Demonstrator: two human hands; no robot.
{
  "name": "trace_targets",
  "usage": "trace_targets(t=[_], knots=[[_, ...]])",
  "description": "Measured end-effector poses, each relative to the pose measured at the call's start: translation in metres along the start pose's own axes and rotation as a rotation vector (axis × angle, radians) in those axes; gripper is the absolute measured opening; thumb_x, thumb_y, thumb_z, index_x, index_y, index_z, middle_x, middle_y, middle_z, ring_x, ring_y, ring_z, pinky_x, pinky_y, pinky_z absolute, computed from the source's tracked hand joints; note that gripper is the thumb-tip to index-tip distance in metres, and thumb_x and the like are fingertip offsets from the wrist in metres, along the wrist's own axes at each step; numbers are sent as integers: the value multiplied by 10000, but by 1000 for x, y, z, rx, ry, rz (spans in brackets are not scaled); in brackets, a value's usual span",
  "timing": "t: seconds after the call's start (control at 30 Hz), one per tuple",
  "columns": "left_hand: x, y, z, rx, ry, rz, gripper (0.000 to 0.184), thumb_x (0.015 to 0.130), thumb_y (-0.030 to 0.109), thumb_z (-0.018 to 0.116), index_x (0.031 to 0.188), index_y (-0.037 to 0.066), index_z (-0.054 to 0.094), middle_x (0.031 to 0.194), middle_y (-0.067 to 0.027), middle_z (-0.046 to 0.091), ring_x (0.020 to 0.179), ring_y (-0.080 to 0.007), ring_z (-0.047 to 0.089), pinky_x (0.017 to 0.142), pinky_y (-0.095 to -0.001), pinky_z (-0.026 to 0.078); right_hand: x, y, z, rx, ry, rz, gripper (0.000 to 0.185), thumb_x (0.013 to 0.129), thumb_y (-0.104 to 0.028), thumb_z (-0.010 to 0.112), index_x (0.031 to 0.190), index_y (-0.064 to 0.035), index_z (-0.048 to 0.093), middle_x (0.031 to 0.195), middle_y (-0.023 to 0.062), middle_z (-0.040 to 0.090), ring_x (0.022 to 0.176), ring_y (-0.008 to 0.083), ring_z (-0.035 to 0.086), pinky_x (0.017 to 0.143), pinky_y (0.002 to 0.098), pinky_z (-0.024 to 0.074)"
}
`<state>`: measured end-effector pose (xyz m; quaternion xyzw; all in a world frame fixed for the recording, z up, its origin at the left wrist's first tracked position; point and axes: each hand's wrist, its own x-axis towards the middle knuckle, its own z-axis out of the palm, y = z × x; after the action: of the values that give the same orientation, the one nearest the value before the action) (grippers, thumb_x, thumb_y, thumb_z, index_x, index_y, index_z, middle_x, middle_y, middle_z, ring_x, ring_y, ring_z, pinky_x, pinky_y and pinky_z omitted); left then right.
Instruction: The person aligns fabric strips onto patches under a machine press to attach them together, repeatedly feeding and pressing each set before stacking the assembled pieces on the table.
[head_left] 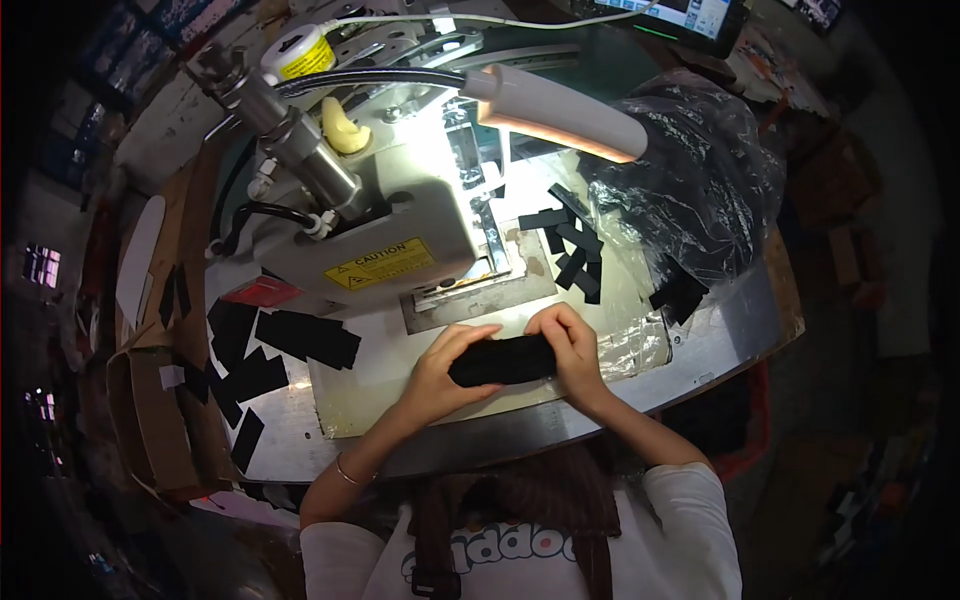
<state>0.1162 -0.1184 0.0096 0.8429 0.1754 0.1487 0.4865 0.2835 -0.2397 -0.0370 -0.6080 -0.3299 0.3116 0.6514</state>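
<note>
Between my two hands, over the front of the pale work sheet (375, 405), is a thick black bundle (503, 361) lying lengthwise from left to right. My left hand (446, 373) grips its left end, thumb below and fingers above. At its right end, my right hand (570, 350) is closed with bent fingers. Just beyond the bundle is the metal base plate (430, 317) of a machine (370, 240) with a yellow caution label. Small black strips (578, 238) lie scattered right of the plate. Wider black pieces (308, 338) lie to the left.
A white lamp (560, 112) hangs above the machine. Black material in a clear plastic bag (700, 170) stands at the back right. A cardboard box (150, 420) is at the left table edge. A screen (690, 20) is at the top right.
</note>
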Motion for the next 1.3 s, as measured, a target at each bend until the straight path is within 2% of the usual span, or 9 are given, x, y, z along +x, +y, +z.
trace_targets(t=[0.23, 0.33, 0.47, 0.6, 0.8, 0.87, 1.03, 1.1, 1.3], knots=[[2, -21, 8, 44, 6, -22, 423, 614, 49, 807, 997, 25, 628, 985, -91, 637, 940, -196, 607, 842, -307, 475, 4, 13, 7, -448, -57, -318, 151, 859, -170, 549, 817, -28, 580, 793, 128, 566, 780, 329, 526, 727, 433, 397], [-2, -31, 7, 37, 55, -169, 457, 624, 31, 790, 1037, -5, 598, 980, -86, 626, 902, -180, 609, 826, -304, 478, 0, -13, -6, -195, -69, -301, 359, 842, -251, 617, 1119, -36, 537, 1088, 133, 549, 1043, 269, 515, 874, 365, 404], [-4, -17, 14, -722, 181, -291, 539, 735, 93, 734, 1197, -9, 475, 1025, -91, 595, 901, -167, 593, 826, -287, 472, -32, -3, 1, 92, 188, -374, 715, 836, -241, 688, 1390, -10, 300, 1425, 146, 322, 1293, 227, 362, 1051, 346, 325], [-8, 10, 54, -480, 144, -336, 522, 773, 157, 724, 1196, -4, 464, 1072, -79, 563, 966, -157, 563, 871, -284, 440, -75, -41, -5, 299, 37, 141, 702, 831, -213, 694, 1362, 36, 307, 1251, 161, 517, 1150, 198, 512, 969, 349, 413], [7, 60, 110, -371, -150, -155, 527, 820, 95, 644, 1277, 18, 395, 1265, -117, 431, 1140, -183, 446, 906, -299, 416, -123, 7, -82, 377, 563, 39, 467, 781, -83, 735, 1181, 6, 511, 987, 26, 613, 868, 88, 573, 723, 268, 497], [7, 73, 114, -386, -233, -190, 517, 823, 76, 629, 1280, 20, 394, 1274, -116, 423, 1115, -184, 460, 896, -297, 423, -162, -20, -151, 113, 903, 105, 283, 761, -188, 768, 807, -43, 529, 715, -40, 521, 612, 55, 478, 502, 234, 404], [-8, 59, 95, -366, -253, -172, 382, 786, 2, 621, 1145, 13, 492, 1142, -105, 525, 1004, -176, 522, 849, -293, 442, -277, 115, -284, 30, 1331, 130, 374, 752, -242, 759, 957, 29, 602, 803, 32, 632, 654, 88, 555, 565, 239, 444], [-16, 50, 82, -380, -276, -159, 352, 772, -20, 613, 1108, 11, 513, 1128, -102, 535, 985, -172, 533, 847, -288, 441, -314, 155, -294, -146, 1236, 542, 463, 725, -255, 763, 1051, 40, 616, 863, 58, 663, 707, 109, 587, 616, 256, 466], [-48, 23, 33, -368, -90, -183, 274, 783, -13, 650, 1044, 14, 571, 1041, -75, 580, 979, -155, 569, 881, -286, 450, -324, 255, -306, -394, 1229, 726, 479, 793, -302, 701, 1016, 113, 613, 1027, 220, 650, 912, 270, 617, 816, 371, 466]])
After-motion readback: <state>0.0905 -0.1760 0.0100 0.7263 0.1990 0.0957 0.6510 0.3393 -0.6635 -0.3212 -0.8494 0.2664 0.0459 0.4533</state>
